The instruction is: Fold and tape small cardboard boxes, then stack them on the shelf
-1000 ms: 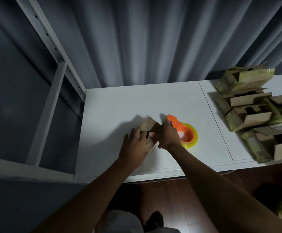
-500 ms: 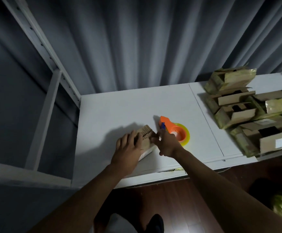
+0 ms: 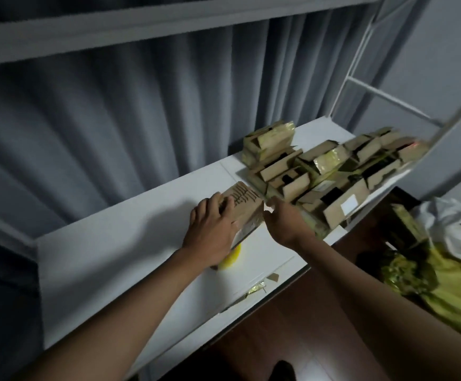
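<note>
A small brown cardboard box (image 3: 247,206) with dark markings on top is held just above the white shelf board (image 3: 114,259). My left hand (image 3: 213,229) lies over its left end with fingers curled round the top edge. At the box's right end my right hand (image 3: 284,220) holds it, thumb and fingertips against the side. A yellow tape roll (image 3: 230,260) shows under my left hand; its orange dispenser is hidden. Right of the box is a pile of folded boxes (image 3: 322,166), close to my right hand.
A grey curtain (image 3: 114,127) hangs behind the shelf. White uprights of the frame (image 3: 347,78) stand at the right, and another shelf board (image 3: 141,26) runs above. Scraps of tape (image 3: 257,285) lie at the front edge. White and yellow bags (image 3: 443,259) lie on the wooden floor.
The box has moved right, off the board and over the tape roll, toward the pile. My right hand went from beside the dispenser to the box's right end. The view swung right.
</note>
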